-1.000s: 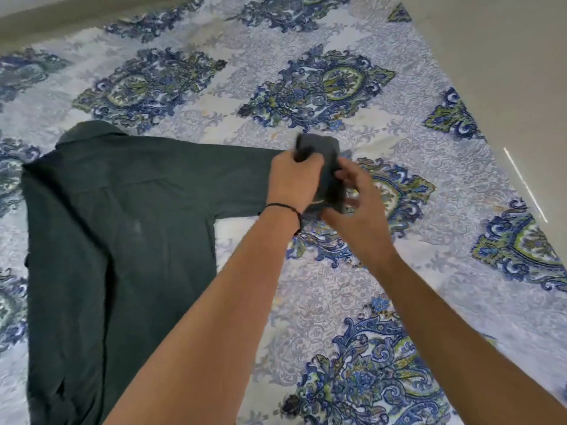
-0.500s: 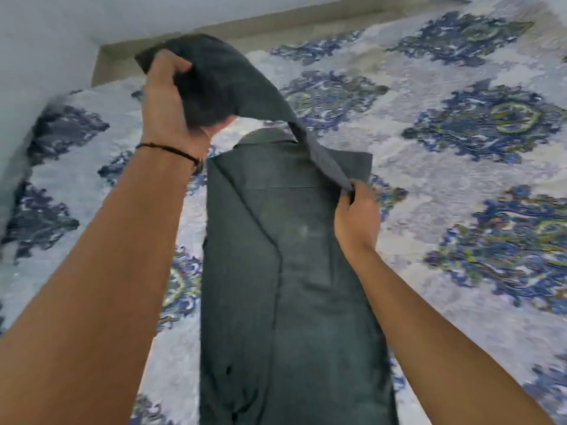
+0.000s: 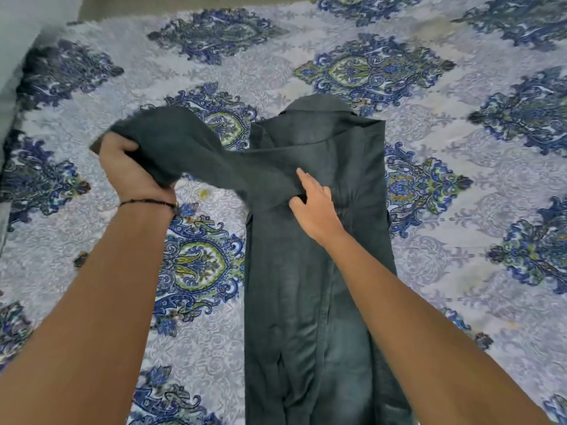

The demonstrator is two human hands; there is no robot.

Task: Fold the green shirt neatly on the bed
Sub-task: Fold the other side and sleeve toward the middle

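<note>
Green shirt (image 3: 306, 286), folded to a long narrow strip, flat on patterned bedspread (image 3: 460, 210), collar (image 3: 316, 104) at far end. Sleeve (image 3: 190, 148) held up left of collar, bunched end gripped in curled fingers of left hand (image 3: 132, 170). Right hand (image 3: 313, 204) just below collar on shirt body, thumb and fingers pinching fabric at sleeve base, forefinger straight.
</note>
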